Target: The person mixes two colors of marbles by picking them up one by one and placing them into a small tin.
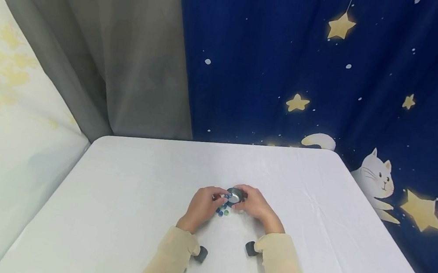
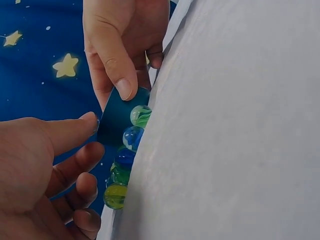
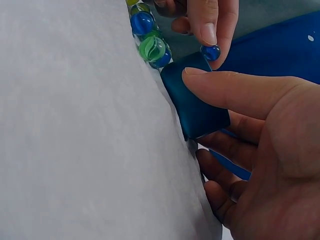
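My right hand (image 1: 254, 202) holds a small dark teal metal cup (image 3: 195, 102) on the table, thumb on one side and fingers round the other. Tilted, the cup shows its silvery inside toward the left in the head view. My left hand (image 1: 202, 204) pinches a blue marble (image 3: 210, 52) between thumb and forefinger, right at the cup's rim. Several loose glass marbles lie close together beside the cup, among them a green-swirled marble (image 3: 152, 48) and a yellow-green marble (image 2: 115, 196). Whether any marbles are inside the cup I cannot tell.
A white cloth covers the table (image 1: 118, 197), with its far edge against a grey curtain (image 1: 147, 59) and a blue star-patterned curtain (image 1: 258, 61). Dark wrist devices (image 1: 201, 254) sit at both sleeve cuffs.
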